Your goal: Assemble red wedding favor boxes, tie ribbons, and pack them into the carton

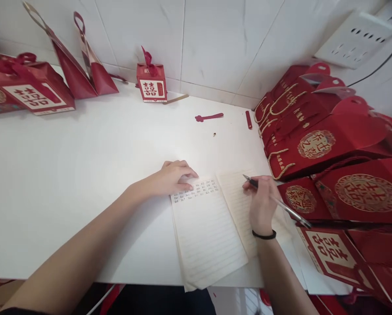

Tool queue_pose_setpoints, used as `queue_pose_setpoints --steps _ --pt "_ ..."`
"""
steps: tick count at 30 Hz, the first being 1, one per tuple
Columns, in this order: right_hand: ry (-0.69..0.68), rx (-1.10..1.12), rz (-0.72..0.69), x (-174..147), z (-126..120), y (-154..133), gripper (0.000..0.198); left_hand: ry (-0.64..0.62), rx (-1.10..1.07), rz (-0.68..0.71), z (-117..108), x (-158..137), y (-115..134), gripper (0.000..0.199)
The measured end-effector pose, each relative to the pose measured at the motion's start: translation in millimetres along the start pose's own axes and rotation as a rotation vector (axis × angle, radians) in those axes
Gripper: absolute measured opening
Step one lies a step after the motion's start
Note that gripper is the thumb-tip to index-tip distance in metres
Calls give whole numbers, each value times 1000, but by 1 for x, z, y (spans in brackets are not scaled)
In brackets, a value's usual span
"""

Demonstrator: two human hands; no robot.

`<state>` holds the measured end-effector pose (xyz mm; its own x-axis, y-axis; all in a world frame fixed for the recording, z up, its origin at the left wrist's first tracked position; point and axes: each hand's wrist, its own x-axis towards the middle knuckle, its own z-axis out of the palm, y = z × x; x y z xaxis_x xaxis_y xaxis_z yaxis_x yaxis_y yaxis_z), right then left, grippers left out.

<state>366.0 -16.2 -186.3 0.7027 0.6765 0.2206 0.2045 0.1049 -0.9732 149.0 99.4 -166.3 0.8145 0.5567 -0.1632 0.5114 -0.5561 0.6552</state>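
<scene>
Gripping a pen (pixel 291 210) with the right hand (pixel 264 201), resting the relaxed left hand (pixel 175 177) on the lined notebook (pixel 209 238), possibly risking page slip from light pressure.

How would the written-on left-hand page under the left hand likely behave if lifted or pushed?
The page would probably flop, since its lower edge looks thin and wavy. It may slide readily on the smooth-looking table, though the left hand resting at its top-left corner would likely hold that end back.
</scene>
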Motion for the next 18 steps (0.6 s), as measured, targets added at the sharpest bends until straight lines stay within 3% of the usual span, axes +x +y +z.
queue_pose_setpoints --steps 2,4,7,11,14,18 --pt "-6 63 -95 -10 5 -9 24 9 -7 -13 0 0 1 26" --pt "-114 110 -121 -25 16 -20 17 17 -12 -10 2 0 1 26" --pt "-364 140 -2 -49 41 -34 16 33 -14 17 4 0 0 26" --pt "-467 93 151 -68 65 -32 19 52 -25 64 6 1 -5 23" --pt "-505 -2 144 -70 68 -23 27 37 -33 50 6 2 -5 23" --pt "-615 -135 35 -70 65 -22 35 8 -52 26 4 3 -1 21"
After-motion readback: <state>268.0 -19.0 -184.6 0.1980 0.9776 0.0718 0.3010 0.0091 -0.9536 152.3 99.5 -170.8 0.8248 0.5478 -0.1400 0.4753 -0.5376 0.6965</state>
